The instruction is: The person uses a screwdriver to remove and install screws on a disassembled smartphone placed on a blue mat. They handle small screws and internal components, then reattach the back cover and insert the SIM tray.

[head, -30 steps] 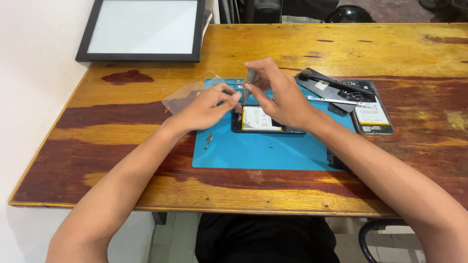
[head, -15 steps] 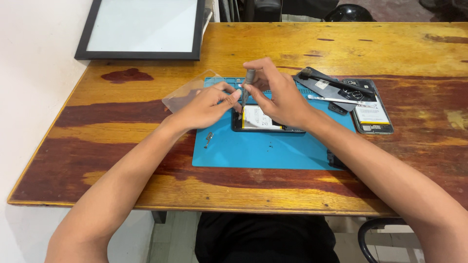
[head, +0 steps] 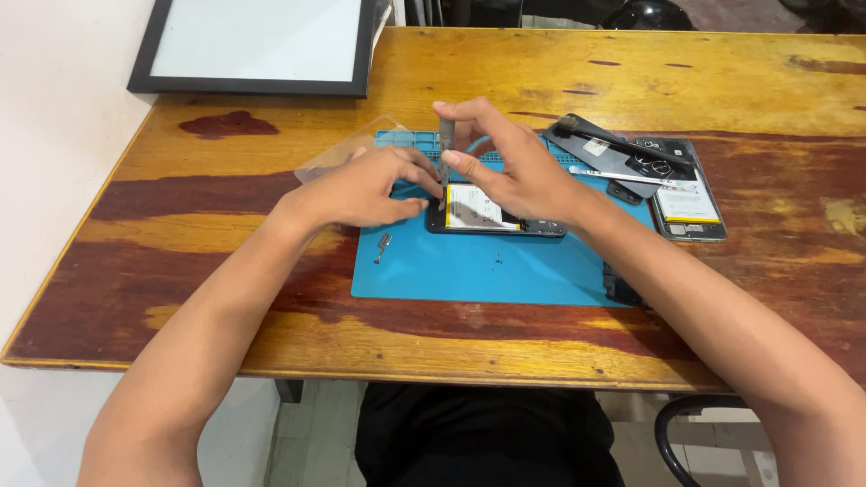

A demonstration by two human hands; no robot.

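Far left of both hands, at the table's back edge, lies a flat black-framed panel with a pale grey face point(head: 257, 43). Just left of the left hand, a clear, thin plastic cover point(head: 347, 153) lies on the worn wooden table point(head: 225, 298). Below the left hand, 1 small grey metal part point(head: 383, 245) sits at the left edge of the blue rectangular work mat point(head: 492, 266).

The left hand point(head: 365, 189) is curled, its fingers bent and resting at the left end of the opened black phone with a white and yellow battery point(head: 494, 212); whether it grips anything cannot be told.

The right hand point(head: 514, 171) is partly closed, thumb and fingers pinching a slim grey screwdriver point(head: 445, 162), held upright with its tip at the phone's left end. The phone lies on the mat directly under both hands.

Right of the right hand, a black back cover point(head: 600, 149) carries thin tools, and a second opened phone point(head: 686, 203) lies beside it.
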